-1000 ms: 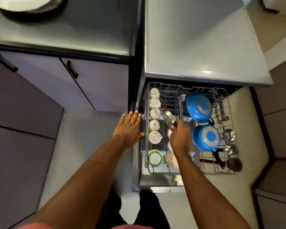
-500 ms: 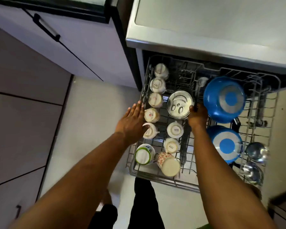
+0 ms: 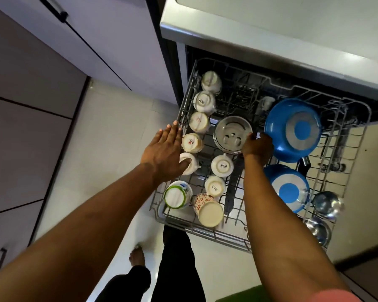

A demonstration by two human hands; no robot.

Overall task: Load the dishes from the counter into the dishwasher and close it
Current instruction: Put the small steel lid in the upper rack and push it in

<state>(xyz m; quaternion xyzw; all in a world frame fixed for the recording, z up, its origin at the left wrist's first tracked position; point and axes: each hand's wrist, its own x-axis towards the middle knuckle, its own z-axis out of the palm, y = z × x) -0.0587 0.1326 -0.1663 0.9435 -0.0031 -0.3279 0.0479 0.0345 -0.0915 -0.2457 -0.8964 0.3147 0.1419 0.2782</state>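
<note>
1. Over the pulled-out dishwasher rack [image 3: 205,233], the right hand [image 3: 258,147] has its grip closed on the rim of a steel bowl [image 3: 229,131], which sits mid-rack beside a blue pan [image 3: 292,129].
2. The left hand [image 3: 162,153] lies flat, grip open, at the rack's left edge.
3. Three upturned white cups [image 3: 222,166] read "SISTA" on their bases.

pale cabinet doors [image 3: 109,40] with a black handle [image 3: 52,8] stand left, beside a light floor [image 3: 109,138].

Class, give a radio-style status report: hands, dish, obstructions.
Left hand open, at left edge of rack. Right hand grips steel bowl by rim. Blue pan crowds its right side.
</note>
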